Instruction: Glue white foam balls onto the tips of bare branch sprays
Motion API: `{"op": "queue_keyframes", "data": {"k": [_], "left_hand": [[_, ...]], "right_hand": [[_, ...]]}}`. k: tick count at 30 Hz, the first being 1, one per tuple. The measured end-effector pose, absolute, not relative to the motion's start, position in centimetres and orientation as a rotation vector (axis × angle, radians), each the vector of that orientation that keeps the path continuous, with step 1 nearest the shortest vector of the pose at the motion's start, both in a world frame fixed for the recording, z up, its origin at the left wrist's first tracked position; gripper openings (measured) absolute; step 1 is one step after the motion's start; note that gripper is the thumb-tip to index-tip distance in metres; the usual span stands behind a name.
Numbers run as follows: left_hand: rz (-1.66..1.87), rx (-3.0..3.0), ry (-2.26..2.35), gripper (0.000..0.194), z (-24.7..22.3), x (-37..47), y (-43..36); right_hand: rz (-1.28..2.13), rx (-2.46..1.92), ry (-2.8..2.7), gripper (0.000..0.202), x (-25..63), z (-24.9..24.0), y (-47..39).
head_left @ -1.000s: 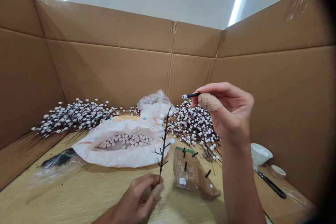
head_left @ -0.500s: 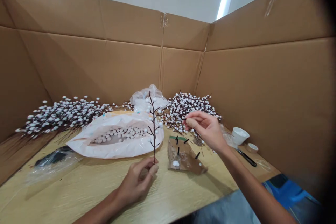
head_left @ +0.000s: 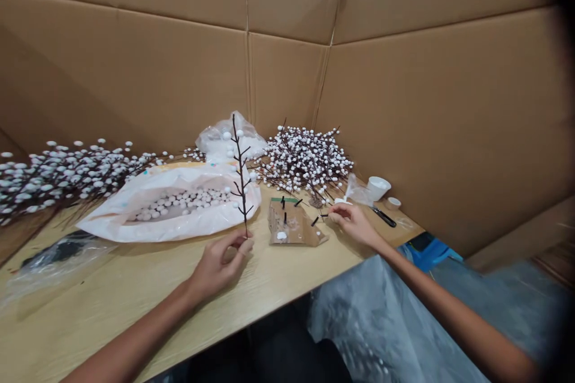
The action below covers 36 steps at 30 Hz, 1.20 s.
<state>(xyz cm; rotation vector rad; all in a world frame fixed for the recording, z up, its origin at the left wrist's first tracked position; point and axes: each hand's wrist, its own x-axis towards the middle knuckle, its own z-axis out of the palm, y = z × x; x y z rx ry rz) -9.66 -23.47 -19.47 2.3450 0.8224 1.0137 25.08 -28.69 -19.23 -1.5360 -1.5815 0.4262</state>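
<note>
My left hand (head_left: 224, 260) pinches the lower stem of a brown artificial twig (head_left: 243, 185), which stands upright above the table. The twig has short side branches; white balls show at several of its tips. My right hand (head_left: 353, 222) is closed around a short, thin dark piece (head_left: 324, 215), too small to name surely. Its fingertips are just right of a cardboard block (head_left: 296, 232) with several short black pegs sticking up from it. Behind the twig lies an open white bag (head_left: 179, 233) holding many white foam balls (head_left: 179, 202).
Piles of white-berried twigs lie at left (head_left: 76, 173) and at the back (head_left: 309, 158). Clear plastic (head_left: 224, 137) sits between them. A white cup (head_left: 378, 187), a tape roll (head_left: 393, 203) and a black-handled cutter (head_left: 384, 217) are at right. Cardboard walls (head_left: 179, 72) enclose the table.
My right hand has come down from above the block to beside its right-hand peg, still pinching the dark piece. The left hand keeps the twig upright. The view has tilted down and turned right.
</note>
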Motion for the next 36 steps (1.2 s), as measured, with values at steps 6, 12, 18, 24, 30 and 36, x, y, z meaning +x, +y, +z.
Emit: {"op": "queue_keyframes", "data": {"k": [6, 12, 18, 24, 30, 36], "left_hand": [[1.035, 2.374, 0.825, 0.015, -19.2, -9.6, -23.6], [1.049, 2.386, 0.807, 0.014, -18.9, -9.4, -23.8], [1.092, 2.376, 0.772, 0.011, -19.0, -9.4, -23.9], [1.150, 2.215, 0.806, 0.011, -18.7, -9.3, -24.3], [1.156, 2.146, 0.832, 0.013, -18.2, -9.2, -24.8], [1.162, 2.068, 0.814, 0.016, -17.7, -9.3, -25.4]], "right_hand": [[0.359, -1.575, -1.708, 0.016, 24.6, -19.9, -30.1], [0.363, -1.605, -1.754, 0.018, 24.4, -21.0, -30.7], [0.317, -1.642, -1.799, 0.018, 24.1, -21.0, -30.5], [0.315, -1.672, -1.836, 0.019, 24.4, -21.1, -30.5], [0.204, -1.703, -1.903, 0.019, 23.7, -20.0, -31.6], [-0.068, -1.584, -1.934, 0.020, 18.2, -17.1, -34.1]]}}
